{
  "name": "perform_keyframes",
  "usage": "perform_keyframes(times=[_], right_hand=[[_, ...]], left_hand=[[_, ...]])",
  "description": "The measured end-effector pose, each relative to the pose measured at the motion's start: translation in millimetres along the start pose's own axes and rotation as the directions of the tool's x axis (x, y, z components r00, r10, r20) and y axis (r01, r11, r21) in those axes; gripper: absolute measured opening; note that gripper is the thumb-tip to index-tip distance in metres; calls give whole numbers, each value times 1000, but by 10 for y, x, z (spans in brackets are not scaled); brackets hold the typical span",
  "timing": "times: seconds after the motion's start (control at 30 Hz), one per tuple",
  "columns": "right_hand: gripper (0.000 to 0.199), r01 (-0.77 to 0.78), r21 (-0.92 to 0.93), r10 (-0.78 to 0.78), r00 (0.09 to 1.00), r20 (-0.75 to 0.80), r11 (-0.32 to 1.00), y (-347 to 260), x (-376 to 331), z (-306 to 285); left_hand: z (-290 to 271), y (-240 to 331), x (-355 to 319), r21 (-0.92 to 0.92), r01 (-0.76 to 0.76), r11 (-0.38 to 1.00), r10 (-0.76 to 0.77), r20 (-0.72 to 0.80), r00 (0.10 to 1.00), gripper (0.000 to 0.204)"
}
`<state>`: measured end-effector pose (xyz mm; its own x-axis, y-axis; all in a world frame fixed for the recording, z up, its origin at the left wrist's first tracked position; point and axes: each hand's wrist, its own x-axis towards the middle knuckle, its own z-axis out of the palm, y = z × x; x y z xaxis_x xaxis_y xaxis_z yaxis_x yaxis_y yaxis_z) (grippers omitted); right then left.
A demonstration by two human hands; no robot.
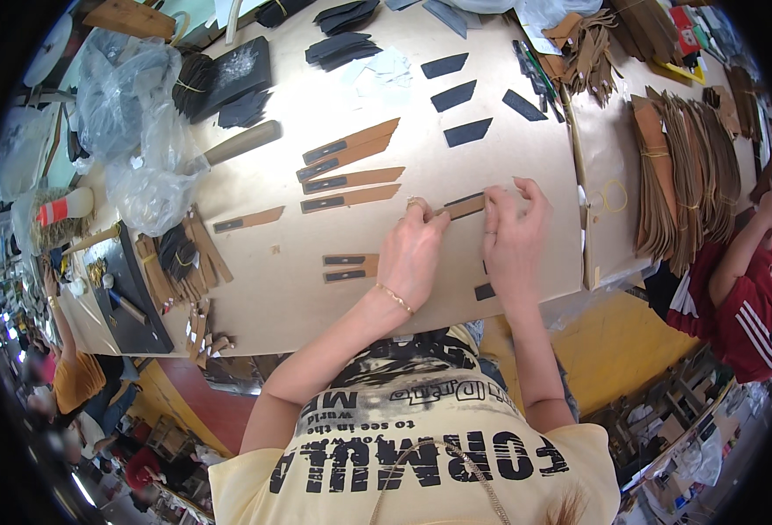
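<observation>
Between my hands, low over the table, is a brown leather strip (466, 207) with a black strip along its far edge. My left hand (412, 254) is closed in a pinch at its left end. At the right end, the fingertips of my right hand (517, 232) close on it, partly hiding that end. Just left of my hands lie several brown strips with dark end patches (360, 180), slanted side by side. Shorter patched strips (342, 260) are by my left wrist, partly covered by the hand. A dark piece (485, 291) sits beside my right wrist.
Black slanted pieces (466, 131) lie beyond my hands. White pieces (386, 70) and black stacks (342, 51) are farther back. Bundled brown strips (684, 175) fill the right side. Plastic bags (141, 122) and a hammer (125, 302) are left. A person in red (745, 297) is at right.
</observation>
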<state>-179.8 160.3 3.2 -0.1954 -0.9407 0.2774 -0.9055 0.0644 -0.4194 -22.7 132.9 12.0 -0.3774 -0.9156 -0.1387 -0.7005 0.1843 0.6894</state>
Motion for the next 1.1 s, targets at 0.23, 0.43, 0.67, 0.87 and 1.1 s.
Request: perform_keyframes(times=[0.23,0.43,0.67,0.87,1.1], right_hand=[[35,136,153,-164,969,184,979,-184,-159,12],[21,53,108,-70,983,169,993,-250,-116,-28],[12,-144,229,98,975,202,963,-165,19,60],[13,-161,278,109,975,194,947,-117,-3,134],[13,-145,297,103,983,151,944,-122,-58,141]], left_hand=[[-122,-56,130,-130,57,990,-61,-26,998,28],[-255,85,159,-423,87,902,-80,34,996,28],[-108,-106,135,-282,-189,940,137,-195,971,21],[51,-254,20,119,-296,948,316,-223,922,12],[-522,-746,91,164,-64,984,126,-401,907,18]])
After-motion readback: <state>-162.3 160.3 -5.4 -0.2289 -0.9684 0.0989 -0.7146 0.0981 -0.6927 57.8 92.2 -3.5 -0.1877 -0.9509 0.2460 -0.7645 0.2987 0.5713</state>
